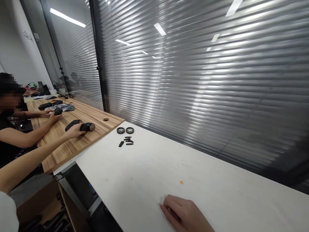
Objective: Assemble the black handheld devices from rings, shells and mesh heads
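My left hand reaches over to the wooden table and is closed on a black rounded body with a round metallic end. A similar black rounded piece lies right beside that hand; whether the fingers touch it too, I cannot tell. On the white table, my right hand rests loosely curled, thumb near the fingertips, with nothing visible in it. A small orange piece lies just beyond its knuckles.
Two black rings and several small black parts lie on the white table's far left. Across the wooden table, a co-worker's hands hold a dark rounded part. Black pieces fill a cardboard box below. A ribbed glass wall borders the tables.
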`<move>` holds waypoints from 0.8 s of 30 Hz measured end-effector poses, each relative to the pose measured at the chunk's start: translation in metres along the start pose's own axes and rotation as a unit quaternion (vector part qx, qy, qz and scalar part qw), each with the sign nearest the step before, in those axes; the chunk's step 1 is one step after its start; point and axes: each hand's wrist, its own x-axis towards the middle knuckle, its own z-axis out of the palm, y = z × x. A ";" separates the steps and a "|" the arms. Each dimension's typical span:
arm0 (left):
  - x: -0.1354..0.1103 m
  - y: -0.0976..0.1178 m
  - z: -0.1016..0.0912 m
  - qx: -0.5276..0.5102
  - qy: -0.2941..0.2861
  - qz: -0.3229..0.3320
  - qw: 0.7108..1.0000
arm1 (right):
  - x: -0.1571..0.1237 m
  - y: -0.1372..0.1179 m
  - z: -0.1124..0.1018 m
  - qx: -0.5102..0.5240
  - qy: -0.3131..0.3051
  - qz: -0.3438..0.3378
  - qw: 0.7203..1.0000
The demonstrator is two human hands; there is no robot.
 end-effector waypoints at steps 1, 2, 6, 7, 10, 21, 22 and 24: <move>-0.001 0.007 0.006 -0.018 -0.006 -0.005 1.000 | -0.001 0.000 0.000 -0.002 -0.007 0.008 1.000; -0.002 0.014 0.014 -0.037 -0.014 -0.010 0.999 | -0.002 0.000 0.001 -0.001 -0.015 0.017 1.000; -0.004 0.043 0.055 -0.108 -0.061 -0.025 0.992 | -0.005 -0.003 -0.001 0.046 -0.035 0.087 0.995; -0.006 0.052 0.067 -0.121 -0.076 -0.025 0.989 | -0.006 -0.003 -0.002 0.067 -0.032 0.120 0.990; -0.016 0.092 0.108 -0.199 -0.158 -0.024 0.967 | -0.011 -0.001 -0.004 0.127 0.026 0.228 0.965; -0.058 0.245 0.263 -0.460 -0.483 0.023 0.744 | -0.037 0.055 -0.026 0.231 0.269 0.357 0.864; -0.058 0.247 0.275 -0.468 -0.485 0.034 0.737 | -0.039 0.058 -0.025 0.229 0.281 0.358 0.860; -0.055 0.245 0.292 -0.478 -0.485 0.051 0.730 | -0.040 0.060 -0.022 0.210 0.306 0.362 0.855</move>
